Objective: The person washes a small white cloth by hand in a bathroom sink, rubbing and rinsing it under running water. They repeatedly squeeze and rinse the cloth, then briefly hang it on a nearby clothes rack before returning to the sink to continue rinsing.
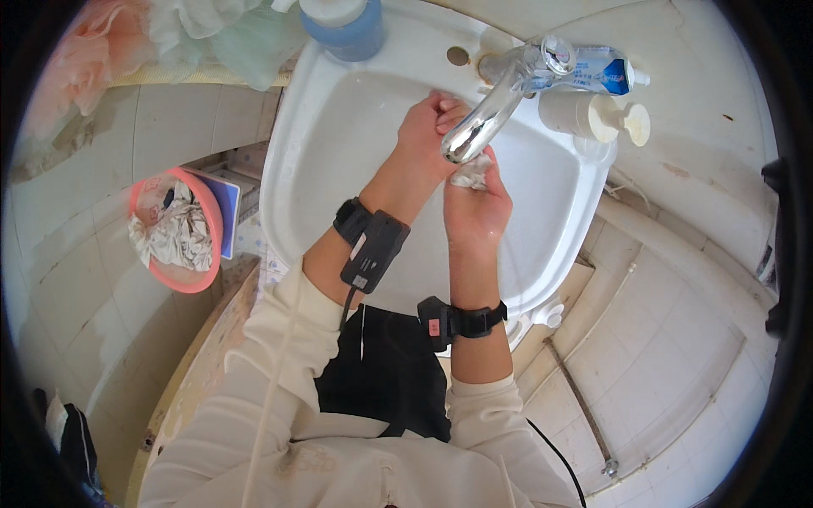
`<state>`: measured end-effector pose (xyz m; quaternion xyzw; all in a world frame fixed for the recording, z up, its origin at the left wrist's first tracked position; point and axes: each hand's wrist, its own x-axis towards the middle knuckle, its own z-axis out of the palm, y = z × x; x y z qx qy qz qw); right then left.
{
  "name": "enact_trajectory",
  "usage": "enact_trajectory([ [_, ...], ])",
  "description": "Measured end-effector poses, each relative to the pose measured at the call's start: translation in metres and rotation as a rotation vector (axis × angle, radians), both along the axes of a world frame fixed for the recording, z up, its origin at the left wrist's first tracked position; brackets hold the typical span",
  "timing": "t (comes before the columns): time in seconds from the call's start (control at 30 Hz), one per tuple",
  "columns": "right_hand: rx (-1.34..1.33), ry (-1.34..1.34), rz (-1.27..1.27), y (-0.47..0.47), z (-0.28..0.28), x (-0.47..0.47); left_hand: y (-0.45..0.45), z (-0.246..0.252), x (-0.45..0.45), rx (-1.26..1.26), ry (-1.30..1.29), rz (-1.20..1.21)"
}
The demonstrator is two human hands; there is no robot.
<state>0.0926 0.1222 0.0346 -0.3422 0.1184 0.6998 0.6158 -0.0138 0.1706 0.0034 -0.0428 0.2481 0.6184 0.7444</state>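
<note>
My left hand (422, 130) is over the white washbasin (336, 159), its fingers bent near the back of the bowl. Close beside it, my right hand (479, 209) is turned partly palm up, with white foam (471, 173) at the base of the palm. A chrome faucet (486, 117) reaches over both hands. Its spout covers part of the fingers, so I cannot tell how they meet or whether anything is between them. No stream of water is plainly visible.
A blue container (346, 35) stands at the basin's back left. Right of the faucet lie a toothpaste tube (594, 70) and a white pump bottle (575, 114). A pink basin (218, 232) with cloth sits left. Mesh bath puffs (95, 57) hang upper left.
</note>
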Motion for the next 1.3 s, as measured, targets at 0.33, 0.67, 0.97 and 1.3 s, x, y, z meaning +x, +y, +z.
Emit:
enact_trajectory([
  [0.33,0.122,0.099,0.267,0.01,0.011,-0.047,-0.043,0.058,-0.043,-0.095,0.768,0.046],
  [0.67,0.133,-0.081,0.386,-0.001,0.012,-0.057,-0.076,0.053,-0.039,-0.197,0.275,-0.149],
  [0.97,0.459,-0.907,0.803,0.015,0.026,-0.027,-0.075,0.057,-0.055,-0.16,0.605,-0.45],
  [1.3,0.154,-0.503,0.543,0.026,0.02,0.006,-0.079,0.054,-0.081,-0.218,0.199,-0.09],
])
